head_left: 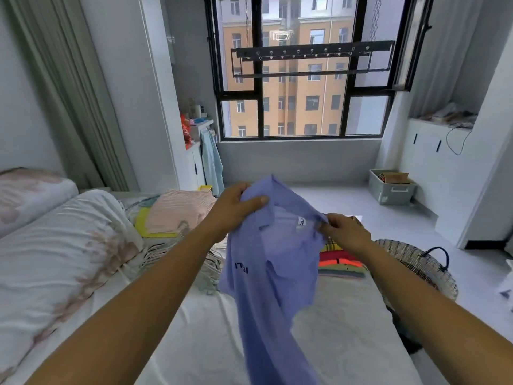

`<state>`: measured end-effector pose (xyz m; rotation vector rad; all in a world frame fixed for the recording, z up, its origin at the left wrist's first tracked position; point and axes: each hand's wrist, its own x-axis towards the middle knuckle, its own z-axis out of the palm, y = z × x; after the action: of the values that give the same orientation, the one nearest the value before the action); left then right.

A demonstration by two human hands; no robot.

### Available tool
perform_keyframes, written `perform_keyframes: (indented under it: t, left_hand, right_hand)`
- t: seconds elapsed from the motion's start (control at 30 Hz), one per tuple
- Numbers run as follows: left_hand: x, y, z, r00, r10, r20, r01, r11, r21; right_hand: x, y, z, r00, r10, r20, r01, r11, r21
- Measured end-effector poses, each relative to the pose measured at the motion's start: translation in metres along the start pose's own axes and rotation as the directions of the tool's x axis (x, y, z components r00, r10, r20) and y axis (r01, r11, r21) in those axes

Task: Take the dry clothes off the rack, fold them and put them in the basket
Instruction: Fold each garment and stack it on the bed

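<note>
A light blue polo shirt hangs in the air over the bed, collar up and its tail down toward the camera. My left hand grips the shirt's left shoulder, thumb on top of the fabric. My right hand pinches the other shoulder near the collar label. A woven basket with a dark handle stands on the floor right of the bed, partly hidden by my right forearm. A dark drying rack hangs bare in front of the window.
On the bed lie a folded pink striped garment on yellow cloth, a colourful striped folded pile and several hangers. A rumpled duvet fills the left. A grey storage box stands on the floor by the right wall.
</note>
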<state>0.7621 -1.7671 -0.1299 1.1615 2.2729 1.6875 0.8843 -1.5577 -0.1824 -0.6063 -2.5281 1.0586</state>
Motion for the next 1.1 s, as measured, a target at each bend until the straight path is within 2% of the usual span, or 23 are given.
perform_keyframes:
  t: [0.1, 0.17, 0.23, 0.3, 0.33, 0.4, 0.5, 0.57, 0.6, 0.67, 0.73, 0.8, 0.83, 0.93, 1.03, 1.1]
  left_hand:
    - [0.0, 0.0, -0.004, 0.998, 0.056, 0.03, -0.062, 0.956, 0.288]
    - [-0.002, -0.004, -0.011, 0.998, 0.055, 0.017, -0.057, 0.925, 0.377]
    - [-0.007, -0.009, -0.019, 1.0, 0.022, -0.022, -0.012, 0.929, 0.371]
    - [-0.013, -0.014, -0.029, 0.999, -0.015, -0.033, 0.026, 0.933, 0.359]
    - [-0.016, -0.015, -0.035, 0.999, -0.036, -0.011, 0.037, 0.927, 0.374]
    - [-0.023, -0.02, -0.047, 0.992, -0.093, 0.082, 0.049, 0.902, 0.43]
    - [-0.037, -0.029, -0.059, 0.968, -0.207, 0.143, 0.123, 0.886, 0.447]
    - [-0.043, -0.033, -0.064, 0.943, -0.282, 0.176, 0.199, 0.903, 0.381]
    - [-0.043, -0.036, -0.065, 0.921, -0.32, 0.224, 0.231, 0.908, 0.349]
    - [-0.037, -0.041, -0.068, 0.863, -0.388, 0.324, 0.297, 0.908, 0.296]
    - [-0.026, -0.052, -0.067, 0.81, -0.469, 0.352, 0.401, 0.881, 0.25]
    - [-0.011, -0.074, -0.056, 0.774, -0.519, 0.363, 0.445, 0.853, 0.273]
    - [-0.004, -0.09, -0.046, 0.765, -0.535, 0.359, 0.445, 0.842, 0.305]
    - [0.019, -0.156, -0.014, 0.776, -0.526, 0.349, 0.428, 0.845, 0.322]
    - [0.044, -0.239, 0.022, 0.737, -0.586, 0.338, 0.521, 0.81, 0.268]
    - [0.059, -0.297, 0.048, 0.698, -0.644, 0.314, 0.569, 0.764, 0.304]
  right_hand:
    - [0.0, 0.007, 0.011, 0.999, 0.032, -0.031, -0.022, 0.953, 0.302]
    - [0.001, 0.009, 0.014, 0.997, 0.058, -0.053, -0.04, 0.956, 0.292]
    - [0.0, 0.007, 0.009, 0.997, 0.016, -0.078, 0.002, 0.974, 0.226]
    - [-0.002, 0.004, -0.004, 0.998, -0.05, -0.037, 0.058, 0.964, 0.258]
    - [-0.003, 0.003, -0.011, 0.996, -0.085, 0.012, 0.079, 0.959, 0.271]
    - [-0.006, 0.003, -0.022, 0.975, -0.125, 0.186, 0.09, 0.978, 0.186]
    - [-0.012, 0.012, -0.028, 0.854, -0.104, 0.51, 0.19, 0.975, -0.119]
    - [-0.012, 0.019, -0.024, 0.789, -0.064, 0.611, 0.271, 0.929, -0.252]
    - [-0.011, 0.022, -0.023, 0.782, -0.066, 0.62, 0.277, 0.928, -0.25]
    - [-0.005, 0.028, -0.023, 0.782, -0.08, 0.618, 0.195, 0.973, -0.121]
    - [0.005, 0.034, -0.024, 0.762, -0.055, 0.645, -0.024, 0.993, 0.112]
    - [0.017, 0.044, -0.014, 0.743, -0.012, 0.669, -0.231, 0.933, 0.274]
    - [0.024, 0.051, -0.004, 0.74, 0.026, 0.673, -0.295, 0.911, 0.289]
    - [0.051, 0.083, 0.042, 0.724, 0.199, 0.661, -0.421, 0.886, 0.194]
    - [0.085, 0.134, 0.096, 0.689, 0.379, 0.618, -0.496, 0.868, 0.021]
    - [0.111, 0.168, 0.131, 0.672, 0.461, 0.579, -0.512, 0.855, -0.087]
